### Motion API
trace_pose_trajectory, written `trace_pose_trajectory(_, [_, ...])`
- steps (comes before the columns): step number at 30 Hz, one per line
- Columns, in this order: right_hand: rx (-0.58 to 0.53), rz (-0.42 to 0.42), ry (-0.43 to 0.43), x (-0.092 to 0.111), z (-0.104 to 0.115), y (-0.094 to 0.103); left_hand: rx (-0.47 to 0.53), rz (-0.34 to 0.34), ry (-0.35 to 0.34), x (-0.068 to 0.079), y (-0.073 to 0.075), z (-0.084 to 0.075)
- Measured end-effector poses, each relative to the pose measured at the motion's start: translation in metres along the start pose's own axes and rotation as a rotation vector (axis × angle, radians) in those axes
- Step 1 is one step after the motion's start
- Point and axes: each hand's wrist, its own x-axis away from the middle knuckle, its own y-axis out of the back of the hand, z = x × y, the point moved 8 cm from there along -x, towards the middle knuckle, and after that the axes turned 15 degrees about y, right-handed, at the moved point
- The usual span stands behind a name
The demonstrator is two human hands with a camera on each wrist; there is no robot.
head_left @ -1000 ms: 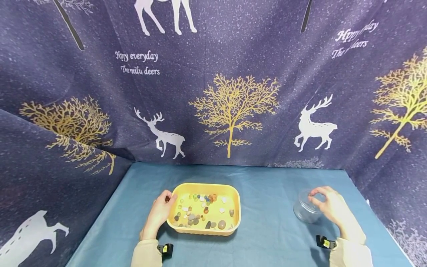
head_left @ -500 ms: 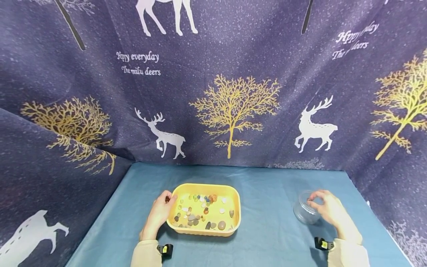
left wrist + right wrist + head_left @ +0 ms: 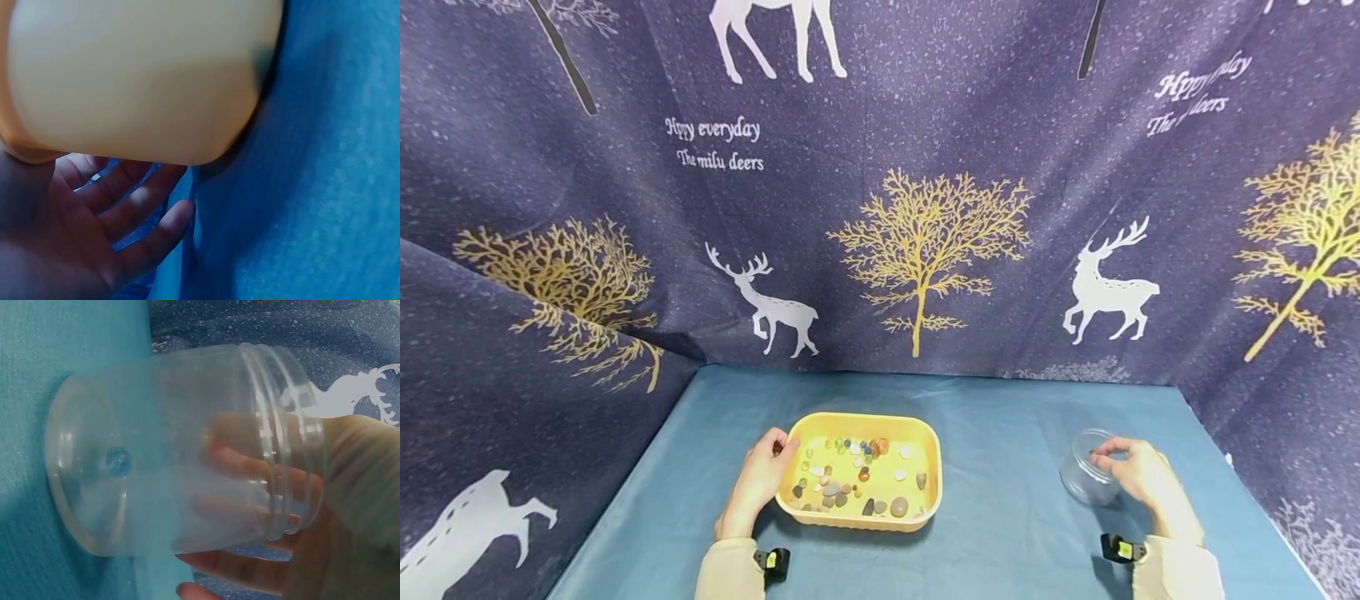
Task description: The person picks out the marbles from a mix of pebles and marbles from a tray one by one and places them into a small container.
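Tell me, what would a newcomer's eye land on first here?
Probably the bright yellow tub, left of centre on the blue cloth, dotted with colourful pebbles and gripped at its left end by the left hand. Next, perhaps, the clear jar at right, with some right-hand fingers inside its mouth. Behind, white deer stand out on the dark backdrop.

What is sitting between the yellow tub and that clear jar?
Nothing: in the head view, only bare blue cloth lies between the yellow tub and the clear jar.
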Motion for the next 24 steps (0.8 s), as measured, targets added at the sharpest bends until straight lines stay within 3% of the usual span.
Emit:
trace_pose_trajectory(19, [0.009,0.042,-0.102,0.0,-0.006,0.0005,0.002,-0.007,-0.002,-0.002,0.0,0.0007])
trace_pose_trajectory(24, [0.024,0.026,-0.092,0.0016,-0.0012,0.0067,-0.002,-0.012,-0.004,-0.0024,-0.0003,0.0018])
